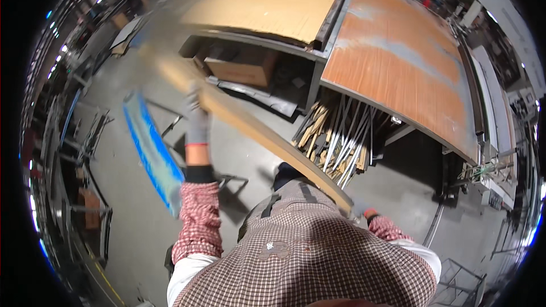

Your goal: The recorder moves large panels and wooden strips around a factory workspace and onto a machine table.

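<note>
A long tan board point(267, 146), seen nearly edge-on, slants across in front of my body. Its far upper-left end is smeared by motion. My left hand point(196, 115), in a grey glove, is closed on the board's edge toward that end, the arm stretched forward. Down at the near end, beside my right hip, my right hand point(359, 209) grips the board's corner; most of its fingers are hidden. Past the board stands a metal-framed table with a pale yellow sheet point(273, 3) on top.
Right of that sheet lies a wood-grain panel point(398, 62) with greyish streaks. Beneath are a cardboard box point(242, 69) and a bundle of thin strips point(338, 136). A blue-edged panel point(152, 150) rests on a stand to my left. Metal racks point(85, 210) line the left.
</note>
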The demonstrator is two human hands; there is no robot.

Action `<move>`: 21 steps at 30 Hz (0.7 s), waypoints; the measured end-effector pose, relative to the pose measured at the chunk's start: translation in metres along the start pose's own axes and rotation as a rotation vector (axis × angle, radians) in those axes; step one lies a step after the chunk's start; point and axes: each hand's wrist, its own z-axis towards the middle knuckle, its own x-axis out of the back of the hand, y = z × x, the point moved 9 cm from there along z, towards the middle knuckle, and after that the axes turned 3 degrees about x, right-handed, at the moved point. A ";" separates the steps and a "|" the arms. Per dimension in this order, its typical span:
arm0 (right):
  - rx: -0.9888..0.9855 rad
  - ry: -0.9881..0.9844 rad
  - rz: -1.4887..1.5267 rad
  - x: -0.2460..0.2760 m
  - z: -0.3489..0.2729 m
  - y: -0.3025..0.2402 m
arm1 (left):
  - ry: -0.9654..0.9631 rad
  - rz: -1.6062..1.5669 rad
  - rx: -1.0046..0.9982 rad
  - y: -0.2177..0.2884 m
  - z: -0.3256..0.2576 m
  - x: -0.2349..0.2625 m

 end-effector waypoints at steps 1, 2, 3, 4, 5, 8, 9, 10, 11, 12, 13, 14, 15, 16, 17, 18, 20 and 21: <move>-0.257 -0.178 0.216 -0.033 -0.005 0.032 | -0.038 -0.078 0.117 -0.052 0.035 -0.037; -0.171 -0.092 0.157 -0.054 -0.011 0.041 | -0.127 0.146 0.092 -0.088 0.055 -0.095; -0.157 -0.030 0.193 -0.072 -0.011 0.037 | -0.172 -0.050 0.236 -0.135 0.071 -0.126; -0.262 -0.094 0.223 -0.084 -0.011 0.028 | -0.257 0.036 0.263 -0.165 0.072 -0.173; -0.290 -0.099 0.242 -0.088 -0.001 0.017 | -0.336 0.035 0.372 -0.203 0.084 -0.197; -0.409 -0.045 0.347 -0.104 0.010 -0.009 | -0.501 0.076 0.528 -0.284 0.100 -0.271; -0.455 -0.026 0.382 -0.108 0.008 -0.021 | -0.526 0.091 0.591 -0.307 0.100 -0.285; -0.488 -0.002 0.415 -0.110 0.011 -0.032 | -0.548 0.113 0.558 -0.324 0.112 -0.299; -0.525 0.014 0.446 -0.116 0.013 -0.044 | -0.592 0.134 0.530 -0.345 0.128 -0.307; -0.574 0.036 0.492 -0.124 0.012 -0.058 | -0.625 0.132 0.600 -0.361 0.128 -0.320; -0.617 0.056 0.536 -0.133 0.013 -0.073 | -0.662 0.128 0.664 -0.371 0.130 -0.331; -0.654 0.073 0.568 -0.138 0.017 -0.088 | -0.661 0.121 0.677 -0.381 0.141 -0.333; -0.692 0.083 0.596 -0.143 0.021 -0.104 | -0.654 0.116 0.689 -0.396 0.151 -0.329; -0.732 0.087 0.623 -0.148 0.025 -0.120 | -0.629 0.116 0.687 -0.413 0.160 -0.319; -0.778 0.092 0.656 -0.150 0.028 -0.136 | -0.608 0.117 0.690 -0.428 0.165 -0.314; -0.840 0.111 0.696 -0.151 0.030 -0.155 | -0.635 0.102 0.693 -0.426 0.163 -0.325; -0.933 0.160 0.759 -0.143 0.035 -0.193 | -0.673 0.091 0.704 -0.425 0.165 -0.337; -0.954 0.205 0.780 -0.136 0.041 -0.207 | -0.703 0.094 0.711 -0.429 0.168 -0.340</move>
